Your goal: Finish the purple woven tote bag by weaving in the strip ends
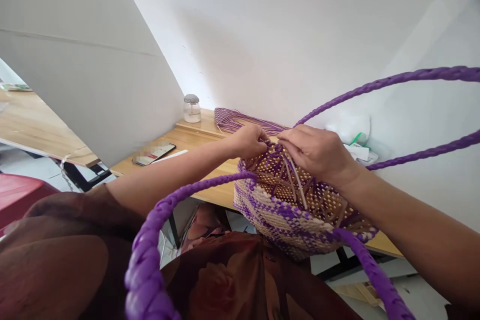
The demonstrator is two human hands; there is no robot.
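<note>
A woven basket bag point(285, 225) in purple and cream rests at the table's near edge, its mouth tilted toward me. Loose purple and tan strip ends stick out inside it. One braided purple handle point(150, 240) loops toward me; the other handle point(390, 80) stretches off to the right. At the far rim, my left hand point(249, 141) is closed with its fingertips pinching the woven edge. Close beside it, my right hand point(315, 152) is closed at the same rim, over the strip ends; what lies between its fingers is hidden.
Behind the basket lies a partly woven purple piece point(240, 119) with long loose strips. A lidded glass jar point(192, 109) stands near the wall, and a phone point(154, 154) lies on the wooden table point(168, 136). A white plastic bag point(352, 132) sits at right, a red stool point(22, 195) at left.
</note>
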